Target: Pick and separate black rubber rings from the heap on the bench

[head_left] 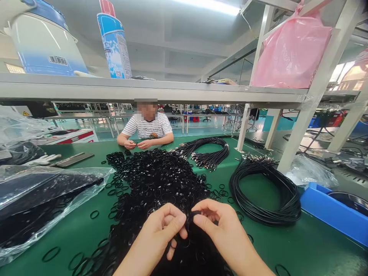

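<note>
A large heap of thin black rubber rings (161,176) spreads over the green tabletop in front of me. Above its near part, my left hand (165,228) is closed, thumb against index finger. Close beside it, my right hand (217,224) pinches a black rubber ring (195,213) between thumb and forefinger. The ring reaches the left fingertips and seems gripped there too, though it blends into the dark heap behind. Loose rings, such as one ring (94,214) at the left, lie around the heap.
Coiled black cables (264,191) and a blue bin (330,212) lie to the right. A clear plastic bag (51,203) of black pieces lies at left. Across the table, a person (148,126) handles something small. A shelf (158,90) with white posts spans above.
</note>
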Motion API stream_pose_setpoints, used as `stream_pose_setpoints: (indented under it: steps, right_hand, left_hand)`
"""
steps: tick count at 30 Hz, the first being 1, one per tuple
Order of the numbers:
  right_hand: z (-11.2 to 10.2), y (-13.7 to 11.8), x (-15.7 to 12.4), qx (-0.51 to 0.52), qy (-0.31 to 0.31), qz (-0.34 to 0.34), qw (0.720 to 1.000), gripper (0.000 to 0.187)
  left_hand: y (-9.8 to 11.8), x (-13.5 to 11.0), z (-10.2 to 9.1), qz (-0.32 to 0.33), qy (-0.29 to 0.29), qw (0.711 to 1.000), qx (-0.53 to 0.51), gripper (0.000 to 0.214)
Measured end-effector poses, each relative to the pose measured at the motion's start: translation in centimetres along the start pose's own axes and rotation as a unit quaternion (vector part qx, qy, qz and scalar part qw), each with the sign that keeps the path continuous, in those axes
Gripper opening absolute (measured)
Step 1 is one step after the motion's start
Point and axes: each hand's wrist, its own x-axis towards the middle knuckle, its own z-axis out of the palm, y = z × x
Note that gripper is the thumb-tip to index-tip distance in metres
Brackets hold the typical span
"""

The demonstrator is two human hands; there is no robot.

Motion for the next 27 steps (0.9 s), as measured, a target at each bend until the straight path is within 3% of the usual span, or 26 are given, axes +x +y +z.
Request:
stream_pose_setpoints:
  steps: [7,15,22,27]
  right_hand:
    - [0.4,-0.4,-0.3,0.033,-0.028,-0.001,0.999,0.013]
    - [0.1,0.1,0.2,0.139,-0.047,0.016,0.989,0.013]
    - [0.1,0.2,0.2,0.117,-0.016,0.011,0.993,0.013]
    - [-0.4,0.3,0.3,0.128,0.021,0.019,0.991,0.011]
  left_hand:
    - [-0.1,-0.2,0.5,0.019,-0.025,0.999,-0.006,0.028]
    - [0.9,-0.3,0.2,0.005,0.061,0.998,-0.014,0.031]
    - [0.2,0.0,-0.4,0.024,0.091,0.995,-0.039,0.051]
    - [0.8,0.1,-1.3,0.046,0.134,0.990,-0.024,0.048]
